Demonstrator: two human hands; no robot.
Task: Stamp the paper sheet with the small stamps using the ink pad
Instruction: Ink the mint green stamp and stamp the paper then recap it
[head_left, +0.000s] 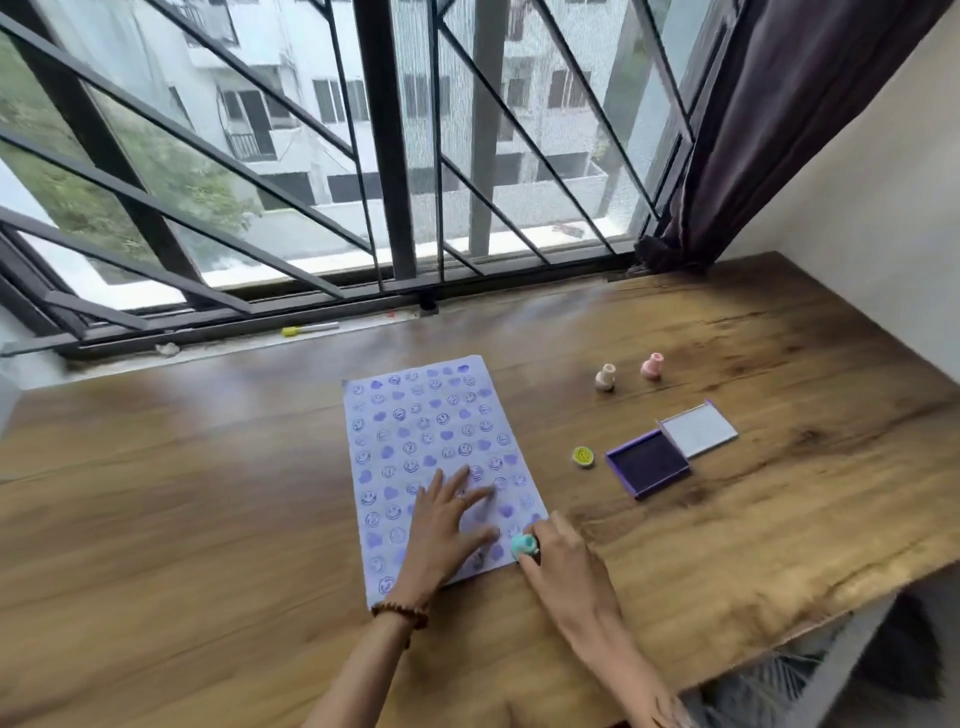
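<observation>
A pale lilac paper sheet lies on the wooden table, covered with purple smiley and heart prints. My left hand rests flat on its lower right part, fingers spread. My right hand holds a small teal stamp upright at the sheet's lower right corner. To the right sits the open purple ink pad with its lid beside it. A yellow stamp lies left of the pad. A cream stamp and a pink stamp stand farther back.
A barred window runs along the table's far edge, with a yellow-capped marker on its sill. A dark curtain hangs at the right corner beside a white wall. The table's right front edge drops off near my right arm.
</observation>
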